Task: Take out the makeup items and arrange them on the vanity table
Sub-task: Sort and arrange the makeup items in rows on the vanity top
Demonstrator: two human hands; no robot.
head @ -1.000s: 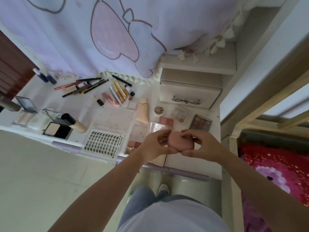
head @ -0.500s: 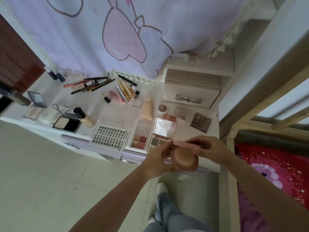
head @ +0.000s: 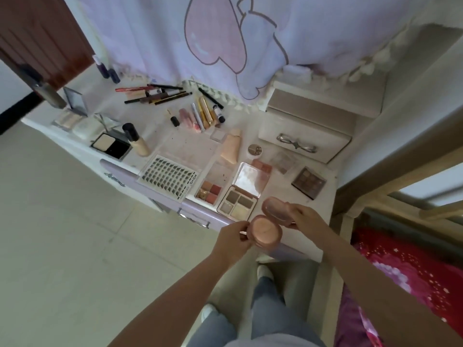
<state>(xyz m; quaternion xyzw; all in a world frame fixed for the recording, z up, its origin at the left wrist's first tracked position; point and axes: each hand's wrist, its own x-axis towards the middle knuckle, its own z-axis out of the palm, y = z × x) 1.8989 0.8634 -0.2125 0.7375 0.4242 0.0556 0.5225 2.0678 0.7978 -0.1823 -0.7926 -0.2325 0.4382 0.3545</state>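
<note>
Head view: the left hand (head: 234,240) pinches the pink compact base (head: 265,230) at 6 o'clock off the vanity table (head: 160,136) edge; the right hand (head: 307,219) grips its lid (head: 275,212) at 1 o'clock.

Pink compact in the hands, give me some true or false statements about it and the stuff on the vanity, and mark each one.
1. The pink compact is open, lid swung away from the base. True.
2. The left hand holds the compact's base, the right hand its lid. True.
3. The compact rests flat on the vanity table. False: the hands hold it at the table's front edge.
4. The lash tray lies right of the dark eyeshadow palette. False: it lies to its left.
5. The mirrored four-pan palette on the table is open. True.
6. The foundation bottle has a white cap. False: its cap is black.
</note>
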